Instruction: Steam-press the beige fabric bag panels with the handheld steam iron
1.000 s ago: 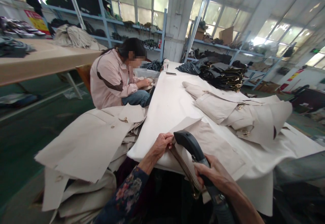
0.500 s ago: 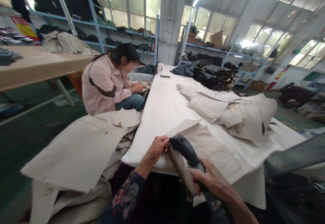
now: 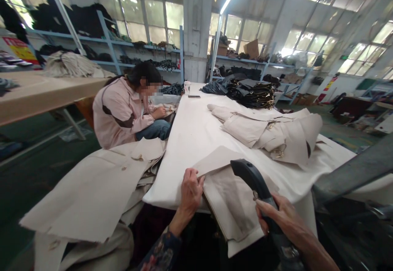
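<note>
My right hand [image 3: 278,213] is wrapped round the black curved handle of a vacuum cleaner hose [image 3: 253,177]. The tube's open end points left, over a beige fabric bag piece [image 3: 231,199] at the table's near edge. My left hand [image 3: 192,187] pinches that piece at its upper left edge. A zipper-like strip runs down the piece's left side, and a flap of it stands up behind my left fingers. The lower end of the piece hangs past the table edge. My left fingertips are partly hidden.
A white-covered table [image 3: 187,136] stretches ahead, bearing beige pieces [image 3: 270,134] with metal fittings and a black stack [image 3: 250,91]. More beige pieces [image 3: 82,193] lie to my left. Beyond them sits a co-worker [image 3: 119,111]. A metal beam [image 3: 353,177] slants in from the right.
The vacuum handle has moved right, away from my left hand, uncovering more of the beige piece. My left hand has turned and shifted slightly down. The view has moved a little.
</note>
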`<control>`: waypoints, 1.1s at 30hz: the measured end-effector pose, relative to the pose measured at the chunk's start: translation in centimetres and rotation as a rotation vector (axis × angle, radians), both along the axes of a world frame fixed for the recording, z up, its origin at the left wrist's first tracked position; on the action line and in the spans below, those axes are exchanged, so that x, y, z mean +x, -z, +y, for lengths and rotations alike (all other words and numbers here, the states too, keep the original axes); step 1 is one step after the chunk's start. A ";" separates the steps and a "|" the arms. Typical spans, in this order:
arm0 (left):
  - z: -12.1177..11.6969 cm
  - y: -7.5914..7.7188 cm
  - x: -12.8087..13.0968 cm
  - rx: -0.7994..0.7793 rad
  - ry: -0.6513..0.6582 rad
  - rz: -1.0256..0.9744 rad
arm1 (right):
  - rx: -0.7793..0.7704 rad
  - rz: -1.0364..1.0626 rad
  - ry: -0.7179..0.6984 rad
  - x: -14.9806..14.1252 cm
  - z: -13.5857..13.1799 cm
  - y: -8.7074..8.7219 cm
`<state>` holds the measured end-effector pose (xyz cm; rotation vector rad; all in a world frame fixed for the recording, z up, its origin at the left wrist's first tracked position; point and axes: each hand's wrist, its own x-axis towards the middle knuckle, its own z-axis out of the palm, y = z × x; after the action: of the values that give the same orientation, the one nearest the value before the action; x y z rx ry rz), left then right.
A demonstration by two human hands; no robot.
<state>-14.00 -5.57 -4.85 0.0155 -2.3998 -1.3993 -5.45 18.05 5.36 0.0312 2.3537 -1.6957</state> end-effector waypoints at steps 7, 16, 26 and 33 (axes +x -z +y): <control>1.2 0.0 1.8 -0.688 -0.269 -0.096 | 0.055 -0.037 0.119 2.7 2.9 0.9; 2.6 -0.6 1.5 -0.339 -0.182 -0.124 | -0.026 -0.049 0.061 3.9 2.6 1.4; 6.0 -1.1 1.2 -0.263 -0.105 -0.121 | 0.023 0.020 0.030 5.6 3.3 1.6; 6.1 -1.1 -0.3 0.045 0.144 -0.158 | 0.001 0.025 0.030 8.4 4.8 0.8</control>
<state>-14.33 0.51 -3.75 -0.0379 -2.5412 -1.5707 2.97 22.81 4.58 0.0463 2.3837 -1.7192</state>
